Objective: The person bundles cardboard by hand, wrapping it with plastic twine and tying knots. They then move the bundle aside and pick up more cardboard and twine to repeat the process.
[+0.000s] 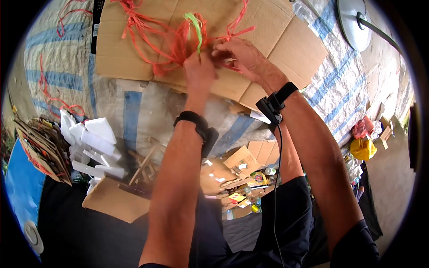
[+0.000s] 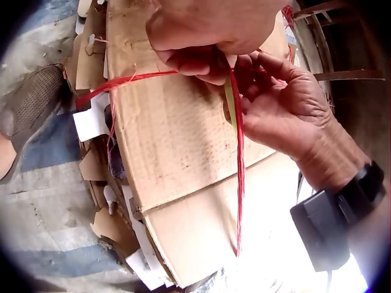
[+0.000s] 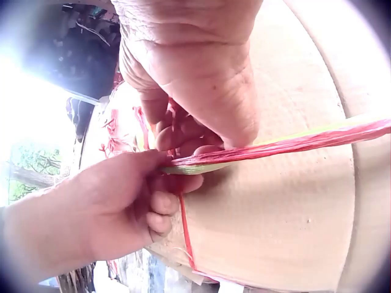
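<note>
Blue-striped woven sacking (image 1: 339, 85) underneath; styrofoam pieces (image 1: 94, 143) left; concrete floor (image 1: 393, 174) right; daylight.

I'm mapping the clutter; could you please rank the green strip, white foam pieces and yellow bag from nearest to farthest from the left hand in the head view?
1. The green strip: pinched with the red twine by the left hand.
2. The white foam pieces: lower left.
3. The yellow bag: far right.

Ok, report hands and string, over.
Left hand pinches red string. Right hand pinches it too, over cardboard. Nothing in the way.
</note>
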A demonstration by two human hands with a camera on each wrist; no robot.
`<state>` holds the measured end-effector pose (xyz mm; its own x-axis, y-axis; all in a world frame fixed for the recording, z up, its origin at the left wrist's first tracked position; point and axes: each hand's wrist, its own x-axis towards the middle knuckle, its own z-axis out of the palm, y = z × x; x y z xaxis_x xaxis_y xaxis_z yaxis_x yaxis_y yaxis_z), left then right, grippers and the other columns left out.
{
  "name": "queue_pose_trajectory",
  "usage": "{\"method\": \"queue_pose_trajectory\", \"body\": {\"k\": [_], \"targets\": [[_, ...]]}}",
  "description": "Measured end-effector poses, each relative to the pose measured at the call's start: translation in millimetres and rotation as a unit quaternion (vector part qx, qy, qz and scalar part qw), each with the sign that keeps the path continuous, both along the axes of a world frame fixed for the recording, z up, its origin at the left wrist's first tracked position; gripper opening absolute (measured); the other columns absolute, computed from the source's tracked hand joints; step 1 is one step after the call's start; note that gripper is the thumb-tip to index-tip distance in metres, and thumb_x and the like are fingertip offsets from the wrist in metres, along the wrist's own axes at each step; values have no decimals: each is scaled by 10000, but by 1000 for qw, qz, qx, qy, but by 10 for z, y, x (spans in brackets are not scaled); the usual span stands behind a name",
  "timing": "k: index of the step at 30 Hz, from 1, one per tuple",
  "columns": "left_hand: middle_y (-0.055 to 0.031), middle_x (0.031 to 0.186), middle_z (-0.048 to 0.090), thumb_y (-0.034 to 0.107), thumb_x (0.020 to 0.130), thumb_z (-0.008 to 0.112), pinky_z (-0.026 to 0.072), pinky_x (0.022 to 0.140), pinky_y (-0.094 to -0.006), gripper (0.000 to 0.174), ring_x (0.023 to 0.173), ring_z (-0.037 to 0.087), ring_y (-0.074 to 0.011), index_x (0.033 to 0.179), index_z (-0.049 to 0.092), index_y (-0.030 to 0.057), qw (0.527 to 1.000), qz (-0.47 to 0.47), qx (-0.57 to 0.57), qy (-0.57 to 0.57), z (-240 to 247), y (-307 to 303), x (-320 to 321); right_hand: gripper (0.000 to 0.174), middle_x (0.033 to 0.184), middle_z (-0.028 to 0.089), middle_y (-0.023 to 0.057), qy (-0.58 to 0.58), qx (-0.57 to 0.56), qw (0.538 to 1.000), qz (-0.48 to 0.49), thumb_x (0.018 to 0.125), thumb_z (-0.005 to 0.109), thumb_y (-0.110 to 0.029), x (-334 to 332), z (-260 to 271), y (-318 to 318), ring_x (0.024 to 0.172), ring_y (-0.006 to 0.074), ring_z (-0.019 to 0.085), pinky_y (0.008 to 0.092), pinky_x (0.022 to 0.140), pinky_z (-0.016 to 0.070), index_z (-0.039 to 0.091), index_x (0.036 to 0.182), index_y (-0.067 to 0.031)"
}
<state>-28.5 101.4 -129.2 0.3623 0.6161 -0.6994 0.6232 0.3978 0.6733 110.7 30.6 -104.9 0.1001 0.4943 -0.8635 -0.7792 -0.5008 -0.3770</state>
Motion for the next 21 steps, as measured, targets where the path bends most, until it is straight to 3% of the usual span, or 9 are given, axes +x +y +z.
{"method": "queue_pose_trajectory", "body": {"k": [9,18,20,21], "targets": [[-59,591,570,421,992,519,426,414,-296,411,436,567,-159,933,658,38,991,7,-124,50,355,276,176,238,1083,659,71,-1,85,995,50,858,531,20,43,-109,-128,1017,188,647,318,979,510,658,1056,-21],[-88,731,703,552,981,452,470,489,-301,520,502,594,-149,1003,696,94,967,-62,-212,124,366,438,286,332,1073,661,54,86,142,985,37,816,507,50,77,-272,-157,1019,150,640,296,930,520,659,1105,-8],[-76,730,698,539,979,464,473,499,-303,495,517,598,-147,989,691,99,967,-89,-205,123,469,462,324,365,1068,672,48,37,151,976,151,805,499,78,109,-376,-165,1020,136,641,283,907,514,654,1120,-20],[-76,730,698,539,979,464,473,499,-303,495,517,598,-147,989,691,99,967,-89,-204,123,449,475,324,365,1068,672,48,37,151,976,151,805,499,78,139,-293,-125,1020,136,641,283,907,514,654,1120,-20]]}}
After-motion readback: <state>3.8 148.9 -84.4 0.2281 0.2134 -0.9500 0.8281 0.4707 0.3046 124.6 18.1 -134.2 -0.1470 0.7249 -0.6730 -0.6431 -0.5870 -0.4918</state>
